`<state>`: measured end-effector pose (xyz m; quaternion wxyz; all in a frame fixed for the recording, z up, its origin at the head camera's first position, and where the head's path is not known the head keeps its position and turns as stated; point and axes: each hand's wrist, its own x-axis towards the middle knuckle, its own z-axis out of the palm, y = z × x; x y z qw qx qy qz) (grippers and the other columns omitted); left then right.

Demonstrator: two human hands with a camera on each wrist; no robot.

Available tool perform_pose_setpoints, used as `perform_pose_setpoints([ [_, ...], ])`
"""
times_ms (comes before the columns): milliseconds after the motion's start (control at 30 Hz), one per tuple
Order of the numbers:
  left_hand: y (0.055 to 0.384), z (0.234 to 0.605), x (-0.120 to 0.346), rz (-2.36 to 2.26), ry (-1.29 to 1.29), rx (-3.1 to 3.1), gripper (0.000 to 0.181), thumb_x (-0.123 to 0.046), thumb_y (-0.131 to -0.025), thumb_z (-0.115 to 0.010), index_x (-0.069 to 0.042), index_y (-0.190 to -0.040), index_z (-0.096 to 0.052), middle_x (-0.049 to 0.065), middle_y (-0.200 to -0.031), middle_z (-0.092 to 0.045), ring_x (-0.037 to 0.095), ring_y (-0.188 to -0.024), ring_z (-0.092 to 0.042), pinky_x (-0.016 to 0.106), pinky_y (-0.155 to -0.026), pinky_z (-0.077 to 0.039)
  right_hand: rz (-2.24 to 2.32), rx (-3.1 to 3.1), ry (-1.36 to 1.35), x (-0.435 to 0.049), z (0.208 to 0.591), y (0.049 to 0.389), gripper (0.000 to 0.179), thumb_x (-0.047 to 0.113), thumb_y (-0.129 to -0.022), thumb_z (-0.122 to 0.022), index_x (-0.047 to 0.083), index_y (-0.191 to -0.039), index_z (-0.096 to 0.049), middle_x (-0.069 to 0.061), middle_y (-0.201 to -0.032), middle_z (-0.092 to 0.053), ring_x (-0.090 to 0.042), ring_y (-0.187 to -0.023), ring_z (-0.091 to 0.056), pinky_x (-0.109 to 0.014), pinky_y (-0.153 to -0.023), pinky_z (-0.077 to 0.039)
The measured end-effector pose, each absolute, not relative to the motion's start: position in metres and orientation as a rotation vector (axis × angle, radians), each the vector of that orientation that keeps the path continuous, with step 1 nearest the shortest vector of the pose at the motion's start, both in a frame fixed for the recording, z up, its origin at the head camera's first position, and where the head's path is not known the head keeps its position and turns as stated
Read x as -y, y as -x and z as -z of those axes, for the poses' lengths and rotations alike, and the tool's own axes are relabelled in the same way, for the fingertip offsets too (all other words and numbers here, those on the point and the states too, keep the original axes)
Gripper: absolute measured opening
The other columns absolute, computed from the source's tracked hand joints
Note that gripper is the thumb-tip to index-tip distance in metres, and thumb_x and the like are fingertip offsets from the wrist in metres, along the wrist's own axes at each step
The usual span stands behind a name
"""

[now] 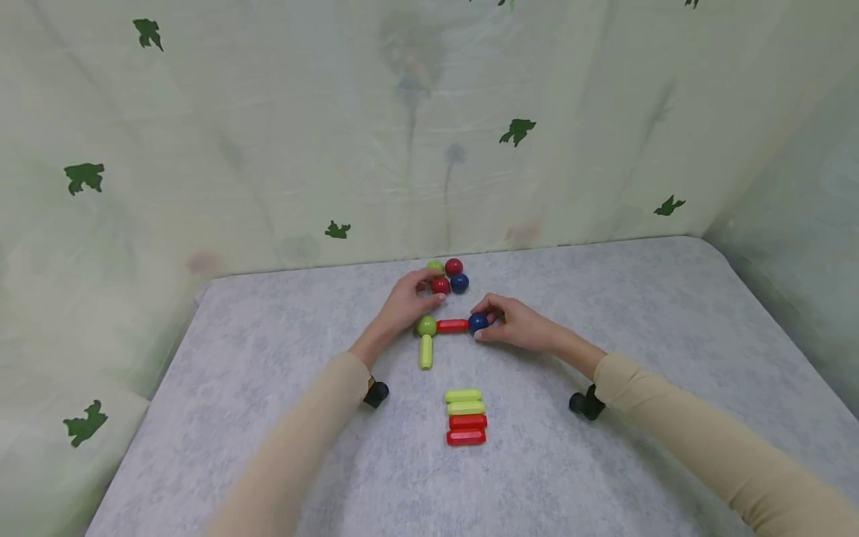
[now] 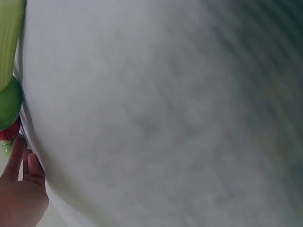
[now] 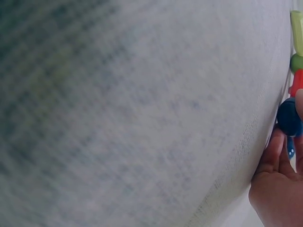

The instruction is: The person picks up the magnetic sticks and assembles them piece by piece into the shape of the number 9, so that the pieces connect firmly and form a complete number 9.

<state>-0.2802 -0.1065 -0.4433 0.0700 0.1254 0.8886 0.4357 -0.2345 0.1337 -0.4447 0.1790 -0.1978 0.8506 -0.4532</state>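
My right hand (image 1: 520,325) pinches a dark blue ball (image 1: 478,321) between thumb and fingers. The ball sits against the right end of a red rod (image 1: 452,326). At that rod's other end is a green ball (image 1: 426,326), from which a yellow-green rod (image 1: 426,352) points toward me. Farther back, my left hand (image 1: 407,300) has its thumb and fingers around a red ball (image 1: 440,286). Behind those fingers a second green ball (image 1: 435,266) is partly hidden. In the right wrist view, fingertips meet the blue ball (image 3: 289,117).
Beside the left fingertips lie another red ball (image 1: 453,267) and a blue ball (image 1: 459,283). Nearer me, two yellow-green rods (image 1: 464,401) and two red rods (image 1: 467,429) lie in a stack-like row on the grey cloth-covered table (image 1: 604,477). A pale curtain (image 1: 268,149) hangs behind.
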Motion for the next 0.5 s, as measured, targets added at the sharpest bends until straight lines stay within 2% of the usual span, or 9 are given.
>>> perform_pose_setpoints([
  [300, 0.2766, 0.4429, 0.1049, -1.348, -0.313, -2.692, 0.038, -0.012, -0.093, -0.068, -0.015, -0.130, -0.061, 0.007, -0.125, -0.058, 0.025, -0.115, -0.051, 0.042, -0.102, -0.039, 1.284, -2.414, 0.559, -0.1338, 0.4461, 0.2345, 0.035, 0.014, -0.090, -0.074, 0.011, -0.121, -0.058, -0.006, -0.112, -0.058, -0.023, -0.100, -0.052, -0.033, -0.084, -0.046],
  [500, 0.2741, 0.4397, 0.1085, -1.417, -0.338, -2.701, 0.035, -0.010, -0.093, -0.068, -0.012, -0.127, -0.061, 0.007, -0.123, -0.060, 0.025, -0.111, -0.054, 0.040, -0.097, -0.043, 1.287, -2.410, 0.560, -0.1342, 0.4464, 0.2349, 0.035, 0.014, -0.089, -0.074, 0.011, -0.121, -0.058, -0.006, -0.111, -0.058, -0.023, -0.099, -0.051, -0.033, -0.083, -0.046],
])
